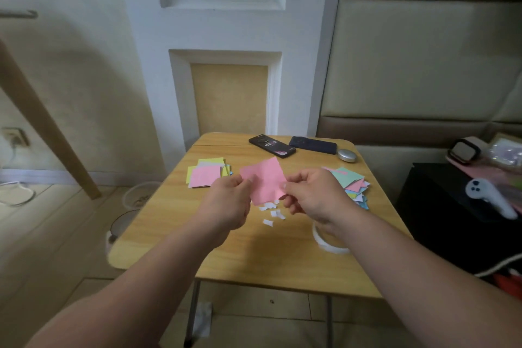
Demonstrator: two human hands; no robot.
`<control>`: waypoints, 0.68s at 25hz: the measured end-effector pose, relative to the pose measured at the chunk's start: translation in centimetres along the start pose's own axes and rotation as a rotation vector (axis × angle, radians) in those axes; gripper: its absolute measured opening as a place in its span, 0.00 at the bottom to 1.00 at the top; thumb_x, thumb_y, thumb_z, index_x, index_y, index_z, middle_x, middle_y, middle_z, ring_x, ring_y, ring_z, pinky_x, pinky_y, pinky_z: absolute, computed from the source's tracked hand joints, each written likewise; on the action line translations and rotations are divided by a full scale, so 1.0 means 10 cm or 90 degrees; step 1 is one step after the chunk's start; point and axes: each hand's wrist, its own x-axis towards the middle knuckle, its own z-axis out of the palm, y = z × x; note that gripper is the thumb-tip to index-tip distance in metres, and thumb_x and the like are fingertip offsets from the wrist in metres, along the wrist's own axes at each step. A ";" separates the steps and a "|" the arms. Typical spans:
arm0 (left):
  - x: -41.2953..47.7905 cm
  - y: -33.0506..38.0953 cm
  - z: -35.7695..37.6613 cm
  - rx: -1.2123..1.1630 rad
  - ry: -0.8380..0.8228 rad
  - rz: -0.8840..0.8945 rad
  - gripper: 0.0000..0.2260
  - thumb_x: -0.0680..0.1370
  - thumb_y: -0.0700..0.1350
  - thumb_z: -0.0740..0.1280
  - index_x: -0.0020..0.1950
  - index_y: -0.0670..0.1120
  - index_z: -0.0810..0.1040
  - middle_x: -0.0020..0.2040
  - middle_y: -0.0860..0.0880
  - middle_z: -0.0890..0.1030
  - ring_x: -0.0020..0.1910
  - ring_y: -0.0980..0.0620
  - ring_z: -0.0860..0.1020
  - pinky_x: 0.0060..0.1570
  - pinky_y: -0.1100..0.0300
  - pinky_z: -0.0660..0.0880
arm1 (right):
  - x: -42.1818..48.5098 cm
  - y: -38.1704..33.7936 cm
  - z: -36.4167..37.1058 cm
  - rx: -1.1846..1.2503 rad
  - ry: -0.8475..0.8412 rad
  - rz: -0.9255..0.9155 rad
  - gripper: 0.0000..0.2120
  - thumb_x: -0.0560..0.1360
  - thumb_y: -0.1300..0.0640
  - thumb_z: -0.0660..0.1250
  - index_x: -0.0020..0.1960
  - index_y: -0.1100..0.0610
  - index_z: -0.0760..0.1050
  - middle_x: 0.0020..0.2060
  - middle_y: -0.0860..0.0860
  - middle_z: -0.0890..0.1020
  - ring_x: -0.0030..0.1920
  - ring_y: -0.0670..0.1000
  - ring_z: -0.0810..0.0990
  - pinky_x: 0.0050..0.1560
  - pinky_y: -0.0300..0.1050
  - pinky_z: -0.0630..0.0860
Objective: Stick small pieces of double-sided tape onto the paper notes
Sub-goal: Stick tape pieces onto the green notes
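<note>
Above the desk (pixel 282 263), the left hand (pixel 228 203) and right hand (pixel 313 195) each pinch an edge of the pink note (pixel 265 178), fingers clamped, holding it taut and lifted, probably to receive tape from the scattered pieces (pixel 271 213) below.

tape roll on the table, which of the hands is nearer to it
Right. The right hand is just beyond the tape roll, its wrist crossing over the roll; the left hand is farther away, off to the roll's left. Both hands pinch the pink note.
</note>
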 end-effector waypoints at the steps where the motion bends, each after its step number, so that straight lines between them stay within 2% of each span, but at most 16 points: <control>1: 0.10 0.00 -0.09 0.018 0.032 0.007 0.15 0.83 0.48 0.62 0.38 0.44 0.72 0.24 0.50 0.65 0.21 0.52 0.60 0.25 0.61 0.56 | 0.10 -0.01 0.06 0.019 0.016 0.012 0.01 0.77 0.66 0.69 0.48 0.62 0.79 0.28 0.55 0.80 0.26 0.50 0.76 0.30 0.41 0.75; 3: 0.31 -0.07 -0.35 -0.018 0.148 0.012 0.13 0.82 0.48 0.62 0.42 0.45 0.80 0.23 0.51 0.66 0.21 0.52 0.61 0.25 0.61 0.57 | 0.32 0.00 0.24 0.060 0.043 0.033 0.04 0.76 0.66 0.69 0.50 0.61 0.80 0.31 0.56 0.82 0.29 0.49 0.77 0.31 0.41 0.75; 5: 0.51 -0.15 -0.66 -0.171 0.276 -0.019 0.12 0.82 0.49 0.63 0.47 0.45 0.83 0.23 0.52 0.66 0.21 0.53 0.61 0.25 0.59 0.57 | 0.55 -0.01 0.44 0.096 0.043 0.051 0.05 0.76 0.67 0.69 0.50 0.61 0.79 0.34 0.56 0.83 0.30 0.49 0.78 0.31 0.40 0.76; 6: 0.59 -0.19 -0.81 -0.263 0.323 -0.041 0.13 0.82 0.50 0.64 0.46 0.43 0.82 0.24 0.52 0.65 0.21 0.53 0.60 0.25 0.59 0.55 | 0.65 -0.02 0.57 0.104 0.027 0.063 0.05 0.76 0.68 0.69 0.51 0.62 0.78 0.34 0.57 0.83 0.30 0.49 0.78 0.31 0.40 0.76; 8: 0.70 -0.26 -1.04 -0.386 0.351 -0.063 0.16 0.82 0.52 0.64 0.42 0.42 0.78 0.25 0.51 0.64 0.22 0.54 0.59 0.24 0.60 0.54 | 0.85 -0.07 0.81 0.129 -0.029 0.094 0.08 0.75 0.68 0.70 0.54 0.65 0.77 0.37 0.60 0.83 0.30 0.50 0.80 0.31 0.41 0.78; 10: 0.79 -0.26 -1.08 -0.409 0.301 -0.057 0.17 0.83 0.51 0.62 0.38 0.44 0.73 0.25 0.51 0.61 0.22 0.54 0.56 0.24 0.61 0.52 | 1.01 -0.08 0.93 0.117 -0.070 0.123 0.12 0.75 0.65 0.72 0.57 0.67 0.76 0.42 0.61 0.84 0.31 0.52 0.82 0.31 0.42 0.80; 12: 0.88 -0.28 -1.04 -0.367 0.263 -0.042 0.16 0.83 0.48 0.62 0.36 0.44 0.70 0.24 0.52 0.59 0.22 0.53 0.55 0.23 0.62 0.51 | 1.11 -0.04 0.89 -0.139 -0.049 0.080 0.10 0.75 0.59 0.72 0.55 0.60 0.78 0.41 0.56 0.85 0.32 0.51 0.83 0.31 0.42 0.79; 14: 0.98 -0.31 -0.92 -0.265 0.221 -0.037 0.15 0.82 0.47 0.63 0.36 0.44 0.70 0.23 0.52 0.61 0.21 0.53 0.56 0.24 0.61 0.54 | 1.14 0.00 0.64 -0.417 -0.002 0.000 0.04 0.75 0.53 0.71 0.48 0.52 0.81 0.39 0.48 0.85 0.35 0.47 0.83 0.32 0.39 0.75; 17: 1.06 -0.33 -0.68 -0.073 0.113 0.000 0.16 0.81 0.51 0.67 0.37 0.43 0.72 0.24 0.49 0.67 0.23 0.51 0.64 0.29 0.58 0.64 | 1.10 0.07 0.00 -0.584 0.033 -0.007 0.02 0.75 0.53 0.70 0.44 0.48 0.81 0.41 0.45 0.83 0.39 0.44 0.80 0.34 0.38 0.71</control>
